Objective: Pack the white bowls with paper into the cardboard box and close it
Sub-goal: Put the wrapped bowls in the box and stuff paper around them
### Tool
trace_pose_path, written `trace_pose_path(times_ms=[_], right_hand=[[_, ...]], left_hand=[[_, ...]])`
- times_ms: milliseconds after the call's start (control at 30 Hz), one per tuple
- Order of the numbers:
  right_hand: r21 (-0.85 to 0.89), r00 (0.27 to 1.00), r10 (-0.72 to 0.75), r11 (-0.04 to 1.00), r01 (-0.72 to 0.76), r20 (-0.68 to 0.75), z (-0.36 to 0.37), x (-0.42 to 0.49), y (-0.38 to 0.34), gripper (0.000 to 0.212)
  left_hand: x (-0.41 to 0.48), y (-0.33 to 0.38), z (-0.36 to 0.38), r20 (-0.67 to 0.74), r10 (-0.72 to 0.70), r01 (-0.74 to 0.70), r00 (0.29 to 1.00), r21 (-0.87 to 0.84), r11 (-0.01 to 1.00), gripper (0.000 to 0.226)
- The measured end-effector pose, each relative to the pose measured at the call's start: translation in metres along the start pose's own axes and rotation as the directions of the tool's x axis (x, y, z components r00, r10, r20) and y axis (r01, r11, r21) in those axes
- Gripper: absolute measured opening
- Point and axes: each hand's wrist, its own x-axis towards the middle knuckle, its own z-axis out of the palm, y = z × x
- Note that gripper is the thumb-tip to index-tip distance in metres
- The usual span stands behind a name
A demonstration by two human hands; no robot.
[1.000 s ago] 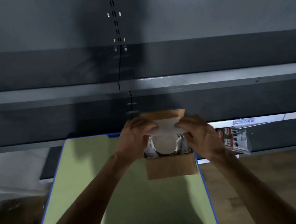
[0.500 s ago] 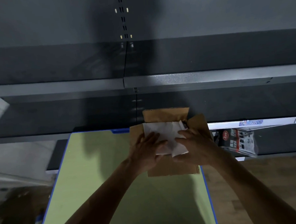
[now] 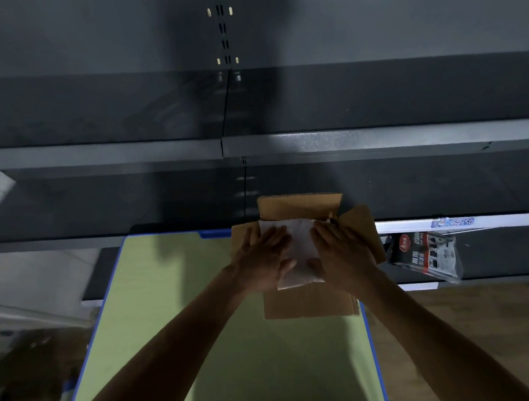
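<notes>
- Brown corrugated cardboard box (image 3: 308,303) sat at the far-right corner of the pale green, blue-edged tabletop (image 3: 201,295). All four flaps were open: far one up, side ones splayed out, near one hanging down the front.
- White sheet of paper (image 3: 300,244) lay across the box mouth and covered the opening. Its near edge overhung the front lip a bit.
- Left hand (image 3: 266,258) and right hand (image 3: 342,254) were both palm-down on the paper, side by side, w/ a strip of paper showing between them.
- Fingers (image 3: 274,236) were straight and flat, gripping nothing. This was pressing, not pinching.
- Why, imo: flat palms spread the load and seat the sheet as a top cushion w/o tearing it. Two hands kept it level.
- White bowls weren't visible. Prob under the paper inside the box, but count and pos couldn't be confirmed.
- Open flaps gave the hands access. Closing wasn't done yet; prob next = tuck in the overhang, then fold the flaps.
- Risk: box sat close to the tabletop's right edge, so an off-ctr push could slide it that way.
- Dark grey metal shelving (image 3: 376,139) stood behind. A clear plastic packet w/ red/black print (image 3: 425,254) lay on a lower shelf to the right, apart from the box and not involved.
</notes>
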Motion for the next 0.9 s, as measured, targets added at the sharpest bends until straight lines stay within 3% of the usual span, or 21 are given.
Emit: trace_pose_path(times_ms=[167, 333, 467, 800, 900], right_hand=[[-0.037, 0.998, 0.011, 0.999, -0.009, 0.054, 0.010, -0.003, -0.004, 0.072], [-0.021, 0.999, -0.039, 0.999, 0.039, 0.004, 0.005, 0.002, 0.004, 0.078], [0.004, 0.998, -0.015, 1.000, 0.015, 0.068, 0.001, 0.006, 0.004, 0.080], [0.080, 0.990, -0.056, 0.996, 0.045, 0.131, -0.008, 0.011, 0.003, 0.082], [0.066, 0.988, -0.021, 0.998, 0.012, 0.150, -0.009, 0.017, 0.001, 0.082]], left_hand=[[0.007, 0.007, 0.017, 0.014, -0.064, 0.064, 0.998, 0.006, 0.998, 0.082], [0.007, -0.011, 0.012, 0.003, 0.012, -0.012, 1.000, 0.062, 0.998, 0.100], [0.010, -0.011, 0.013, 0.007, 0.002, -0.003, 1.000, 0.105, 0.995, 0.098], [0.013, -0.017, 0.019, 0.004, 0.041, -0.041, 0.999, -0.008, 0.999, 0.101], [0.015, -0.020, 0.021, -0.141, 0.078, -0.089, 0.987, -0.075, 0.993, 0.099]])
